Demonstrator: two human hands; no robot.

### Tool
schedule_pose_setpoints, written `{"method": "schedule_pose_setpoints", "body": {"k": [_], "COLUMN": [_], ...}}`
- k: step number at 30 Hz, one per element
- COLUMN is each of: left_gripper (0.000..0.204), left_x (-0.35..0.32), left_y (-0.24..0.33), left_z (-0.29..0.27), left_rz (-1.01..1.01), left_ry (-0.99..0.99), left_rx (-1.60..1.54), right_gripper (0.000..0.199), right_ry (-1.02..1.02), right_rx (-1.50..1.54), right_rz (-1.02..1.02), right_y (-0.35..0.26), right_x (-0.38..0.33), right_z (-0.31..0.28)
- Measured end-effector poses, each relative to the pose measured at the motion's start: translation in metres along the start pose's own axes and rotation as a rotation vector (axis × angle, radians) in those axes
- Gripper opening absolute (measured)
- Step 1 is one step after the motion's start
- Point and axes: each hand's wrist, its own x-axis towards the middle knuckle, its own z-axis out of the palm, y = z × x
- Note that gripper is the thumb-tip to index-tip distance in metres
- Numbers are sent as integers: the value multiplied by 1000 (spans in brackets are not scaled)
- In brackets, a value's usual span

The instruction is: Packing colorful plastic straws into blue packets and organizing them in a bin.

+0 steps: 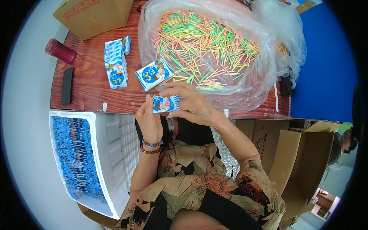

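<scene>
Near the table's front edge, my left hand (149, 122) pinches the left end of a small blue and white packet (165, 104). Curled around the packet's right side are the fingers of my right hand (194, 102); they hide part of it. Just beyond my hands, a similar flat packet (154, 74) lies tilted against the edge of a clear plastic bag. Further left, a row of overlapping packets (115, 68) rests on the wood. The wide-open plastic bag (260, 82) holds a loose heap of thin pink, green and yellow sticks (203, 44).
A cardboard box (96, 19) stands at the back left, near a dark red cup (61, 51) and a black phone-like object (67, 86). Below the table's left end, a white foam box (111, 134) is packed with blue packets. An open carton (303, 165) sits at the right.
</scene>
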Motion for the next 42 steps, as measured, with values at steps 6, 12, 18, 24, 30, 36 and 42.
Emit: {"method": "schedule_pose_setpoints", "body": {"k": [6,12,18,24,30,36,42], "left_gripper": [24,23,21,20,20,20,20], "left_x": [3,2,6,9,10,10,9], "left_y": [3,3,3,4,6,6,9], "left_z": [-14,-21,-22,-20,-17,-19,-17], "left_rz": [101,93,84,59,16,21,20], "left_ry": [30,-30,-37,-17,-23,-11,-37], "left_rx": [-25,-27,-46,-10,16,13,1], "right_gripper": [19,36,28,15,11,9,8], "right_ry": [49,67,-99,-107,40,222,-164], "right_rx": [28,-491,-460,-688,-706,-718,-363], "right_rz": [382,421,447,225,266,115,402], "right_y": [35,47,34,41,52,45,34], "right_x": [-39,-68,-69,-69,-53,-11,-60], "right_z": [-63,-97,-86,-56,-70,-87,-80]}}
